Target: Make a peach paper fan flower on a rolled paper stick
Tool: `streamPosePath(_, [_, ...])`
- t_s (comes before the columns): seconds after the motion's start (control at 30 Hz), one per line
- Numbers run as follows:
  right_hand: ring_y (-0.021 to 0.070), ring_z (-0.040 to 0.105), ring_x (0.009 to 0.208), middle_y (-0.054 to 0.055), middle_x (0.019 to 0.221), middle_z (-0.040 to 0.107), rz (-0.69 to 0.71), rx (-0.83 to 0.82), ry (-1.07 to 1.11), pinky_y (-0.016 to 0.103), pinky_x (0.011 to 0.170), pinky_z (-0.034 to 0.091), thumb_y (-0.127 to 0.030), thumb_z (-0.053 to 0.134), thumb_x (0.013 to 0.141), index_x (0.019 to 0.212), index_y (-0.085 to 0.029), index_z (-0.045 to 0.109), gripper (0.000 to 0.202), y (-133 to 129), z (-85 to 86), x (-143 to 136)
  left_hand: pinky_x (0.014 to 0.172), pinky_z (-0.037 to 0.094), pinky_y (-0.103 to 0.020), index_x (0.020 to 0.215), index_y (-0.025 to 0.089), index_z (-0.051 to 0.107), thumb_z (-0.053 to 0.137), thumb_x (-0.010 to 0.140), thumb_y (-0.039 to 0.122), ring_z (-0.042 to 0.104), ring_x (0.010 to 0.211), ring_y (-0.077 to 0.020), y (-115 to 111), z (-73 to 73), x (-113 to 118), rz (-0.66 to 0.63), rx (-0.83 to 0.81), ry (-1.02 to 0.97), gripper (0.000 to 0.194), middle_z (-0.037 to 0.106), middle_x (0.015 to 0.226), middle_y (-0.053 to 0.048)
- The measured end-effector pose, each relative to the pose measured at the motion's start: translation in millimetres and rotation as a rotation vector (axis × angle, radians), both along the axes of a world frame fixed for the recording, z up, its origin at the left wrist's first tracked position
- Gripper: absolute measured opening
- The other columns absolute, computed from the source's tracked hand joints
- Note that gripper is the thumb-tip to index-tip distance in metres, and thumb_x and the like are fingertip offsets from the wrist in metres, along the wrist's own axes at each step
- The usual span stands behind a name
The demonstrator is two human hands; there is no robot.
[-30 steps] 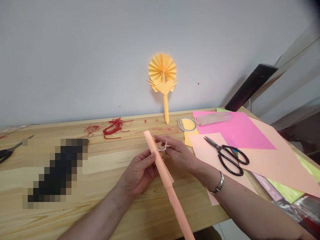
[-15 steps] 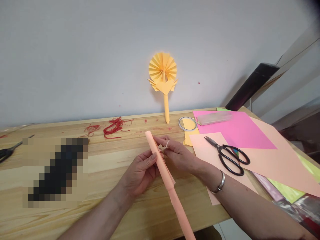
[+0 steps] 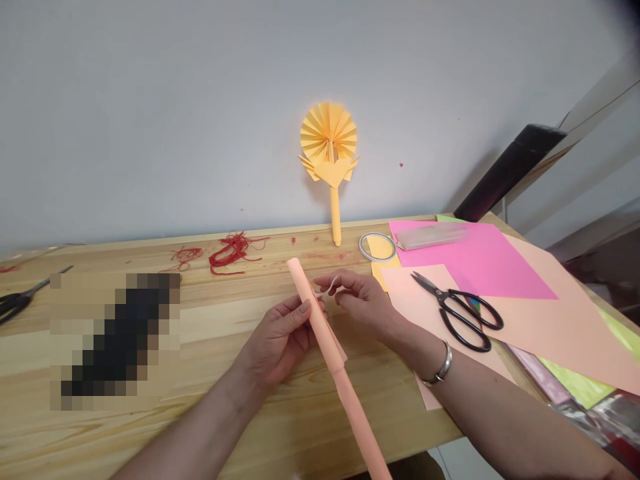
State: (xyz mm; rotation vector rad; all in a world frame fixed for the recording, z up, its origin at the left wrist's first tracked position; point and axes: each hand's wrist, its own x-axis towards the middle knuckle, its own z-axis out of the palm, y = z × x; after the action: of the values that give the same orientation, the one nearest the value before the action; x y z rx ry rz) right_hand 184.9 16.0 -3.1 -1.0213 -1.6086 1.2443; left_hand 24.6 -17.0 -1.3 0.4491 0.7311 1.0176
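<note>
My left hand [image 3: 285,337] is wrapped round a rolled peach paper tube [image 3: 325,333], its thumb on top. The tube slants from the middle of the view to the bottom edge, with a thinner lower part. Just right of the tube, my right hand [image 3: 360,300] pinches a thin whitish strip [image 3: 332,287] that curls up beside its fingertips. A loose paper edge shows along the tube's right side. Against the wall leans a yellow paper fan [image 3: 329,137] with a heart shape and a rolled handle.
Black-handled scissors [image 3: 455,310] lie on peach paper at the right, near pink paper [image 3: 495,260] and a tape ring [image 3: 377,247]. Red threads [image 3: 234,253] lie at the back left. Other scissors [image 3: 20,303] are at the far left, beside a blurred dark object [image 3: 120,337].
My right hand has moved slightly right, away from the tube, with the whitish strip at its fingers. My left hand keeps its hold; the view has shifted slightly.
</note>
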Motion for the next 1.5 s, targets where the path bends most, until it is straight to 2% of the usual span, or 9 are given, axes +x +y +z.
streamPosePath(0.07, [0.0131,0.055,0.081,0.001,0.083,0.061,0.003,-0.105,0.039,0.029,0.076,0.045,-0.001,0.045,0.069,0.099,-0.019,0.068,0.042,-1.8,6.7,0.0,0.062,0.050,-0.024,0.080,0.010,0.068,0.065,0.076,0.015,0.058,0.065,-0.0118,1.1,-0.2,-0.4,0.011,0.000,0.004,0.008,0.063,0.073,-0.004])
streamPosePath(0.17, [0.0132,0.056,0.079,0.001,0.080,0.061,0.047,-0.173,0.128,0.028,0.074,0.045,-0.011,0.057,0.070,0.096,-0.019,0.068,0.029,-4.6,15.0,-0.6,0.062,0.050,-0.024,0.082,0.010,0.069,0.065,0.075,0.016,0.059,0.066,-0.0125,2.8,-0.4,-1.6,0.044,0.001,0.011,0.010,0.065,0.074,-0.005])
streamPosePath(0.3, [0.0122,0.058,0.074,0.001,0.077,0.065,0.000,-0.172,0.210,0.026,0.070,0.047,-0.026,0.065,0.074,0.082,-0.018,0.068,0.012,-5.5,14.5,-2.3,0.062,0.051,-0.024,0.081,0.010,0.069,0.066,0.073,0.014,0.059,0.065,-0.0126,4.2,0.0,-2.9,0.073,-0.001,0.021,0.010,0.066,0.072,-0.005])
streamPosePath(0.43, [0.0109,0.056,0.066,0.000,0.069,0.064,-0.071,-0.171,0.177,0.024,0.063,0.046,-0.030,0.068,0.072,0.068,-0.016,0.065,0.015,-5.4,12.4,-3.5,0.062,0.051,-0.025,0.079,0.010,0.068,0.065,0.074,0.015,0.058,0.063,-0.0125,4.9,1.6,-3.3,0.075,0.012,0.041,0.007,0.065,0.070,-0.003])
streamPosePath(0.57, [0.0104,0.053,0.060,0.000,0.062,0.060,-0.081,-0.184,0.121,0.024,0.057,0.044,-0.031,0.070,0.069,0.061,-0.015,0.061,0.020,-7.8,15.1,-4.8,0.062,0.051,-0.026,0.080,0.011,0.068,0.064,0.076,0.015,0.059,0.065,-0.0131,4.8,2.8,-3.3,0.080,0.031,0.039,0.007,0.065,0.071,-0.004])
streamPosePath(0.83, [0.0090,0.045,0.054,-0.001,0.056,0.053,0.011,-0.101,0.044,0.023,0.051,0.037,-0.028,0.066,0.071,0.059,-0.014,0.057,0.021,-11.3,18.9,-3.6,0.065,0.050,-0.024,0.081,0.012,0.067,0.063,0.077,0.017,0.059,0.069,-0.0132,6.1,0.6,-3.9,0.061,0.071,0.057,0.007,0.064,0.074,-0.003])
streamPosePath(1.2, [0.0104,0.050,0.056,0.000,0.059,0.056,0.231,0.067,0.008,0.024,0.054,0.041,-0.020,0.062,0.076,0.059,-0.015,0.058,0.018,-14.2,25.7,0.8,0.067,0.049,-0.026,0.080,0.012,0.067,0.063,0.078,0.019,0.058,0.069,-0.0135,6.7,-0.6,-7.0,0.058,0.119,0.065,0.009,0.063,0.074,-0.004])
streamPosePath(1.5, [0.0108,0.054,0.060,0.002,0.064,0.058,0.371,0.216,0.034,0.024,0.057,0.044,-0.012,0.062,0.074,0.061,-0.014,0.060,0.013,-17.6,27.4,3.9,0.063,0.047,-0.025,0.080,0.012,0.066,0.060,0.080,0.020,0.057,0.065,-0.0126,8.3,-2.8,-9.9,0.055,0.125,0.047,0.010,0.063,0.073,-0.004])
